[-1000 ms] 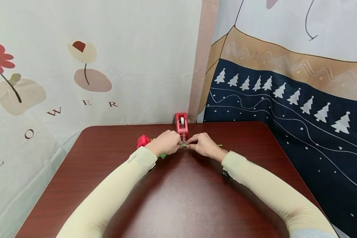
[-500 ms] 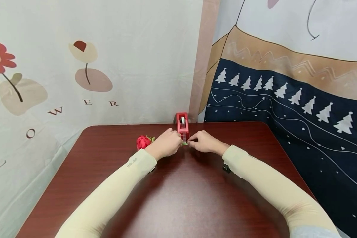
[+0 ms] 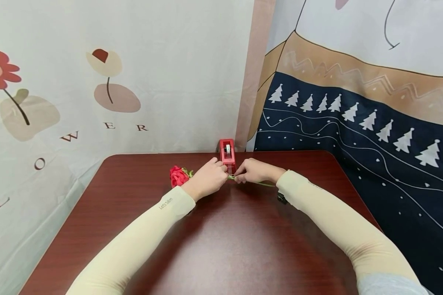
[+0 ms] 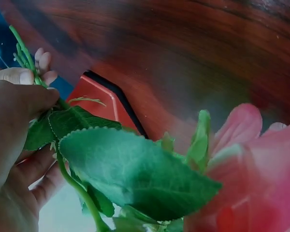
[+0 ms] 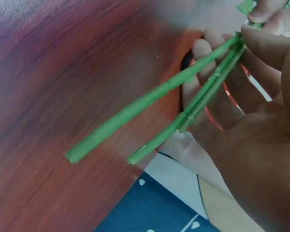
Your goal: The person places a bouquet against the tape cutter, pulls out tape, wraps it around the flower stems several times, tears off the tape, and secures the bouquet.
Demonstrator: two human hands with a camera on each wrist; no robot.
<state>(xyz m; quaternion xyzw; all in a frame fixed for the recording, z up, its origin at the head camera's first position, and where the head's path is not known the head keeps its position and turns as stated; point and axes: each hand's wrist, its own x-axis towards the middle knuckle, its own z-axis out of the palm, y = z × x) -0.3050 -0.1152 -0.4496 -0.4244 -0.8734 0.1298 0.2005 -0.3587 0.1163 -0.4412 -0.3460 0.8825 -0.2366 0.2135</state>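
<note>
Surface point(image 3: 221, 246) below flower bunch point(image 3: 179, 176), near far edge: seems light, soft-petalled. Gripped by left hand point(image 3: 208, 177), pinched by right hand point(image 3: 254, 170), in front of tape dispenser point(image 3: 227, 160). Best held by thin, likely bendable stems point(image 5: 154, 98), below leaves point(image 4: 135, 169).

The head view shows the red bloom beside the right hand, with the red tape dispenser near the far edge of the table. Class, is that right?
Not quite: the red bloom is beside the left hand, as the head view shows, with the red tape dispenser near the far edge of the table.
</note>
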